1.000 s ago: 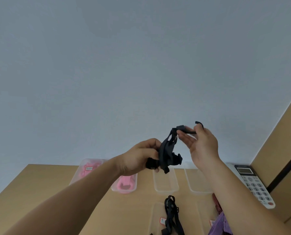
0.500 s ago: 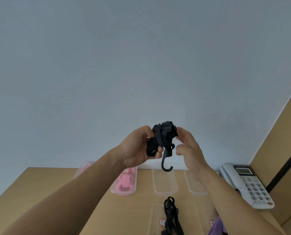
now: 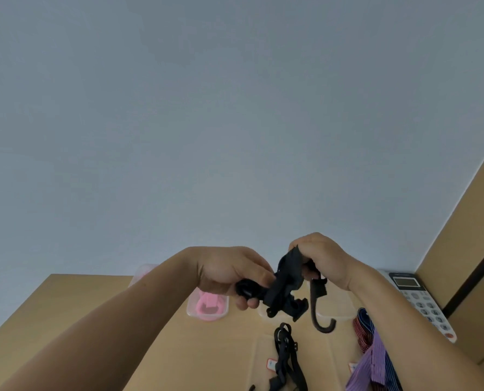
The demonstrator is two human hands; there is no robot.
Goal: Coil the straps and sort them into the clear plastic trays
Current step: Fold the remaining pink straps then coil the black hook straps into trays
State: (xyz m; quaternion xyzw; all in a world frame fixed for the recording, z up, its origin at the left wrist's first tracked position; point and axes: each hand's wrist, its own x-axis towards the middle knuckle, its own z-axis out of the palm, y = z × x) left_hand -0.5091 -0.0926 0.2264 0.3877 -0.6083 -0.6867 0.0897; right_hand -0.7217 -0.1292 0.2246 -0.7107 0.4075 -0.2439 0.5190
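Both hands, left hand (image 3: 229,273) and right hand (image 3: 324,256), pinch a half-coiled black strap (image 3: 284,286); pink strap (image 3: 209,303) already trayed at nine o'clock (more straps (image 3: 284,354) wait at six).

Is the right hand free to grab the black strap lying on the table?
Probably not yet: the right hand and left hand both grip the black strap bundle; the loose strap lies unblocked below.

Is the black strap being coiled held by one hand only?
No: both the left hand and the right hand grip the black strap, held up above the wooden table.
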